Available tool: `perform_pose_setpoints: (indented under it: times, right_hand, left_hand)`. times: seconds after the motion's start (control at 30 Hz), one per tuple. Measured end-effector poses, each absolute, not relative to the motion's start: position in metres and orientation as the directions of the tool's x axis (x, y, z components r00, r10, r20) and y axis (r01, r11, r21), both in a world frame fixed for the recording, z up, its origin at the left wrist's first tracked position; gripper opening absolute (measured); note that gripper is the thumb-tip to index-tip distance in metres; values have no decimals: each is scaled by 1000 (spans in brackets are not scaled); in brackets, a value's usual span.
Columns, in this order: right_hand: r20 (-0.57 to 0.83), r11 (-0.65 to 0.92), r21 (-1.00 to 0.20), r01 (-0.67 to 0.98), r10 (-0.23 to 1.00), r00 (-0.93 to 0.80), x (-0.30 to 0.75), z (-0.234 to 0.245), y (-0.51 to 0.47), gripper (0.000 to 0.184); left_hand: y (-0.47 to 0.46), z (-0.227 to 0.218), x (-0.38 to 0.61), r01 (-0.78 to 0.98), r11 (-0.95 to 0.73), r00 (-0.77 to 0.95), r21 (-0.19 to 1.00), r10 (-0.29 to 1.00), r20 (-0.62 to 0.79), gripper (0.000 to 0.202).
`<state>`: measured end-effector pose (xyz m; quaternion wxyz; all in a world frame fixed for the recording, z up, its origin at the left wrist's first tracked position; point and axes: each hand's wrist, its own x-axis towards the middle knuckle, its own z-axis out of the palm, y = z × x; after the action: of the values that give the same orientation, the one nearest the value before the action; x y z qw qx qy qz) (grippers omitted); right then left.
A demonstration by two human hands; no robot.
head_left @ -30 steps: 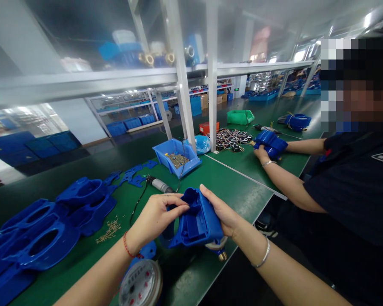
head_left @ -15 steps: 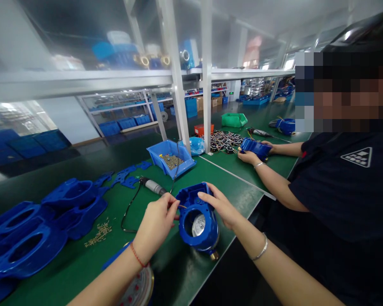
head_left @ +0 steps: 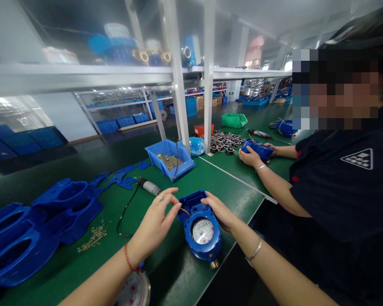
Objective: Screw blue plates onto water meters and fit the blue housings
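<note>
A blue water meter (head_left: 204,248) with a round counter dial and a brass fitting at its lower end rests near the table's front edge, tilted toward me. My right hand (head_left: 221,211) grips its upper right side, thumb over the rim of the open rectangular compartment. At the compartment's left corner is my left hand (head_left: 158,219), thumb and a finger pinched on thin yellowish wires (head_left: 185,210) coming out of the housing. Below my left forearm, a second meter (head_left: 135,291) is partly hidden.
Blue housings (head_left: 25,246) and loose small screws (head_left: 94,239) lie at left. An electric screwdriver (head_left: 149,187) with a cord lies behind my left hand. Farther back are a blue bin (head_left: 170,161) of small parts and shelf posts. At right, a co-worker's hands (head_left: 250,157) hold another blue housing.
The meter has tipped so its dial faces me more fully, and moved slightly nearer. My left hand has raised and spread some fingers. The co-worker's housing has turned slightly.
</note>
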<state>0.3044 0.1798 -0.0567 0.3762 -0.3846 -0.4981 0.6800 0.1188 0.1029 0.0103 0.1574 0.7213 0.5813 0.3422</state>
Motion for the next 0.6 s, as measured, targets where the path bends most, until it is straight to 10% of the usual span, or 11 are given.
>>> perform_pose_setpoints:
  times: [0.23,0.4,0.6]
  right_hand:
    - [-143,-224,-967,-123,873,-466,307,-68,177,43]
    - [-137,-178,-983,-35,858,-495,316,-67,176,48]
    - [-183,-179,-982,57,844,-505,316,-57,176,55]
  left_hand:
    - [110,-3,103,475,-175,160,862,981,111,25]
    - [107,-8,96,546,-253,253,799,959,131,24]
    - [109,-32,86,597,-492,470,634,855,220,68]
